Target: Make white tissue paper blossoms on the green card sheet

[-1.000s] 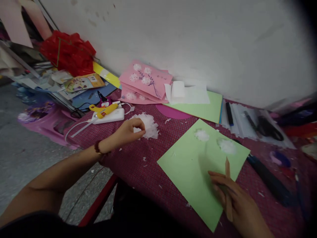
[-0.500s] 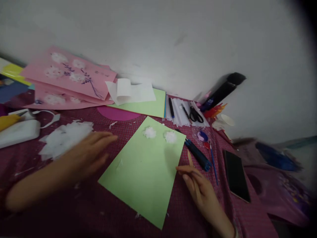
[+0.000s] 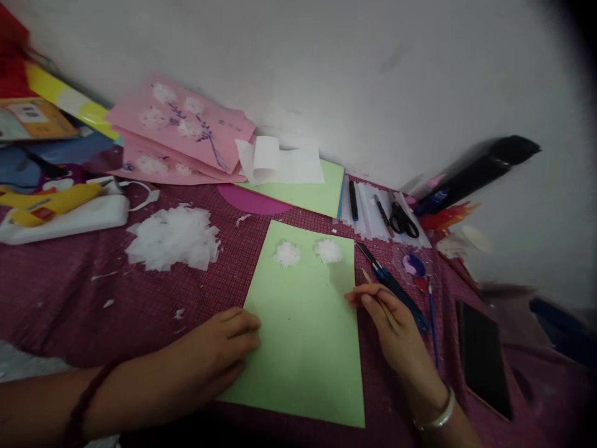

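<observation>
A sheet of light green paper (image 3: 303, 348) lies on the cloth before me, with two fluffy white paper flowers (image 3: 287, 253) near its far edge. The fingers of my left hand (image 3: 219, 354) rest on the sheet's left edge, laid out rather than gripping. By the right edge, my right hand (image 3: 392, 330) is closed around a thin wooden stick (image 3: 367, 277), whose pale tip sticks out beyond the fingers. A blue utility knife (image 3: 401, 295) lies just past that hand.
A pile of white tissue pieces (image 3: 175, 238) sits left, near a yellow glue gun (image 3: 60, 200). Pink sheets with white flowers (image 3: 186, 134) lean at the back wall. Scissors (image 3: 402, 219) and pens are back right; a phone (image 3: 485, 358) lies far right.
My left hand has come from above the cloth, left of the sheet, down onto its left edge. The green sheet has turned straighter towards me. My right hand still holds the stick.
</observation>
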The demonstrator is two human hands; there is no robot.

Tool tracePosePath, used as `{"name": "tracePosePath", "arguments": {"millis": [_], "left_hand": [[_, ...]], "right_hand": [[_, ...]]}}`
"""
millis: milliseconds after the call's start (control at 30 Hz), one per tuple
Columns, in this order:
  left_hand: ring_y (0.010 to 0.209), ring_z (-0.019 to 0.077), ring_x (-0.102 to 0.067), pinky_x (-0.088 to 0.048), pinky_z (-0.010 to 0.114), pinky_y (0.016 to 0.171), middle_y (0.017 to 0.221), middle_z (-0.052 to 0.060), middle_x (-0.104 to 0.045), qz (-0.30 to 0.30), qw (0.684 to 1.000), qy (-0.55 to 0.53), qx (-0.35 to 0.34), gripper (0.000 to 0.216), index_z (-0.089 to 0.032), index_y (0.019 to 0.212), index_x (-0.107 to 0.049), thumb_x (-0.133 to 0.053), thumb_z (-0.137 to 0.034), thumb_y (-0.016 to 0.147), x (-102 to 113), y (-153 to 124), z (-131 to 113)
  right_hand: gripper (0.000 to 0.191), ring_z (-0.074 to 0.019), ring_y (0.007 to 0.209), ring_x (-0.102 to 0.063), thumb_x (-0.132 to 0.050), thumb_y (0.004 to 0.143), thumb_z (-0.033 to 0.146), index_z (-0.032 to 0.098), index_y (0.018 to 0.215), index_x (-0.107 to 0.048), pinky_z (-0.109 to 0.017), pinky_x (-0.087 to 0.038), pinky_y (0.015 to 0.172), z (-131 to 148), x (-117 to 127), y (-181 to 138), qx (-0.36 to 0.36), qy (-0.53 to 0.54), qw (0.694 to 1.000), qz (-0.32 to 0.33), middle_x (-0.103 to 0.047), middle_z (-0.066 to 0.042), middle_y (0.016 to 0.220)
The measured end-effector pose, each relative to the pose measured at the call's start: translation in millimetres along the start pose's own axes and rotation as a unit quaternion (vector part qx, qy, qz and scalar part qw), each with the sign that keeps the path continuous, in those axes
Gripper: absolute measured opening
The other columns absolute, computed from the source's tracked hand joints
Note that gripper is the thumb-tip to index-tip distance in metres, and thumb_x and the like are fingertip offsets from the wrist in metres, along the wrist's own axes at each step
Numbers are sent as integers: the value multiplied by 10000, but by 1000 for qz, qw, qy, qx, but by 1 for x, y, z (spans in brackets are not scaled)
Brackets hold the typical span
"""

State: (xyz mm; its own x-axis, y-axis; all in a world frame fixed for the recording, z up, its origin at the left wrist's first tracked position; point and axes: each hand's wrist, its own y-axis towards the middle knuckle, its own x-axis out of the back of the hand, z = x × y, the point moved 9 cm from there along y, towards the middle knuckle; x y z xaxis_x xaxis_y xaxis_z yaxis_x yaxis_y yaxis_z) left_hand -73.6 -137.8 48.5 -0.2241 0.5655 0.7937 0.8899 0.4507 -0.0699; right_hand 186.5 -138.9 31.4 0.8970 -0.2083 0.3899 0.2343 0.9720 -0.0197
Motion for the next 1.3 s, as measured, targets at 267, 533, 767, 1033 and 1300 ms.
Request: {"name": "tracePosePath", "arguments": {"millis": [267,533,767,1033,1300], "left_hand": [[1014,188,-577,-459,296,878,1101,90,-613,-61,988,133,-50,328,-173,1148,-588,-497,-103,841,65,54,43],[1162,239,-512,-424,314,912,1333,101,-502,69,964,201,-158,618,-201,1231,-532,-498,16,654,68,122,41],[882,195,-561,-435,287,753,936,75,-609,121,954,198,-191,281,-168,832,-599,-469,22,670,51,141,45],[1184,209,-496,-399,293,963,1314,97,-511,85,974,132,-164,656,-202,1399,-379,-547,-106,772,64,134,50],[867,210,-524,-405,310,691,945,74,-600,15,910,350,-224,283,-170,897,-564,-488,-442,916,28,141,57]], "right_hand": [[133,-141,770,-609,-509,935,262,209,921,-630,-262,-492,709,35,-29,-2,129,-53,990,3,-651,-30,866],[142,-114,691,-620,-495,927,166,197,931,-634,-209,-498,609,29,-70,-17,151,-28,981,116,-652,-15,775],[150,-108,705,-619,-497,919,141,192,990,-619,-216,-497,637,28,-67,-14,153,-17,980,127,-648,-19,797],[144,-108,699,-607,-491,913,133,181,927,-626,-211,-481,618,32,-68,-11,161,-25,976,142,-641,-26,783],[155,-88,662,-595,-478,906,117,185,948,-611,-183,-467,585,28,-69,-12,161,6,978,128,-630,-5,754]]}}
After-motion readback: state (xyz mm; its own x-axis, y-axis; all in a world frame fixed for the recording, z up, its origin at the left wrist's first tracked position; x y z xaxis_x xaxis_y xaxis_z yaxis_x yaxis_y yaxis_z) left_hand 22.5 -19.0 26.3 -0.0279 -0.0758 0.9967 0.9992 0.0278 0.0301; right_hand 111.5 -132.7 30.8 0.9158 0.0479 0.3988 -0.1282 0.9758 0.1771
